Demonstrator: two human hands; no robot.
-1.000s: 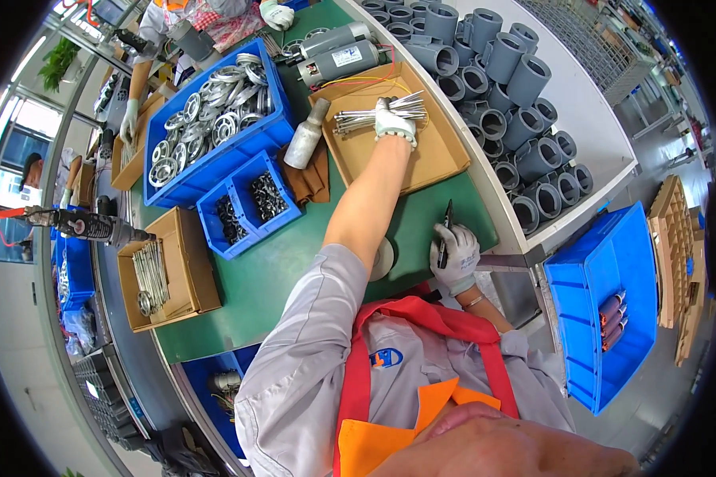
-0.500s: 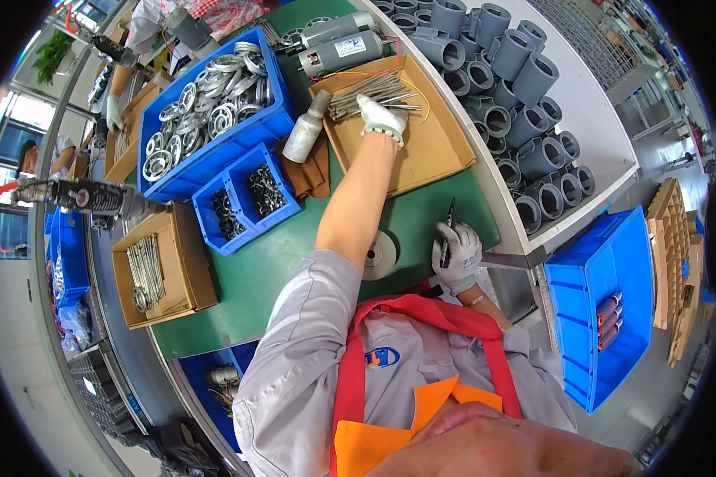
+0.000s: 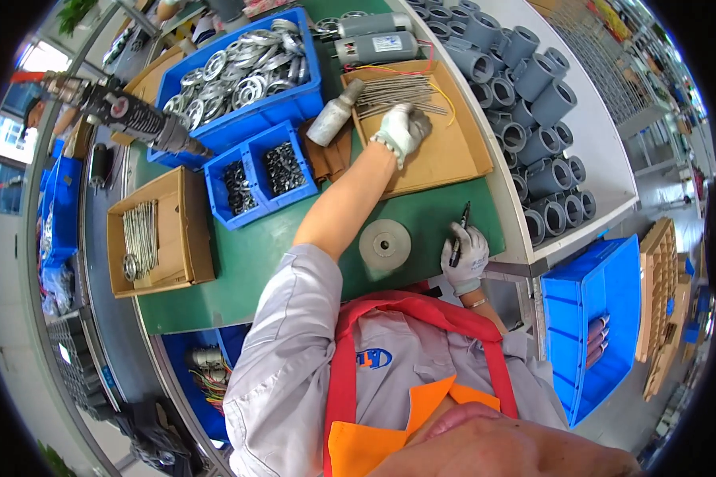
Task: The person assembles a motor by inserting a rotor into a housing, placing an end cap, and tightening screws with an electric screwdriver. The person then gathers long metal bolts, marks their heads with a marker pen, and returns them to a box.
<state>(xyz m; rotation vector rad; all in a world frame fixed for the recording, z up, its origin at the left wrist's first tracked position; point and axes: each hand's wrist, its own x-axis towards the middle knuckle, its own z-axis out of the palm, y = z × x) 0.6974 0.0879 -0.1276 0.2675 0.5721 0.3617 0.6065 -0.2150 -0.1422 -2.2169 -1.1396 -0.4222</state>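
Metal rods [image 3: 398, 90], bundled in the left hand [image 3: 406, 131] a second ago, now lie in the cardboard box [image 3: 457, 159]; bundle apparently set down. Fingers curled at their near edge; cannot tell if pinching any. Right hand [image 3: 466, 261] pinches black pen [image 3: 455, 254]. Green counter [image 3: 286, 282]; gray tubes [image 3: 554, 103] far right.

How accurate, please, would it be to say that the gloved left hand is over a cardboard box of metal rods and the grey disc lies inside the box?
Not quite: the head view shows the grey disc on the green tabletop. The gloved left hand is indeed over the cardboard box of metal rods.
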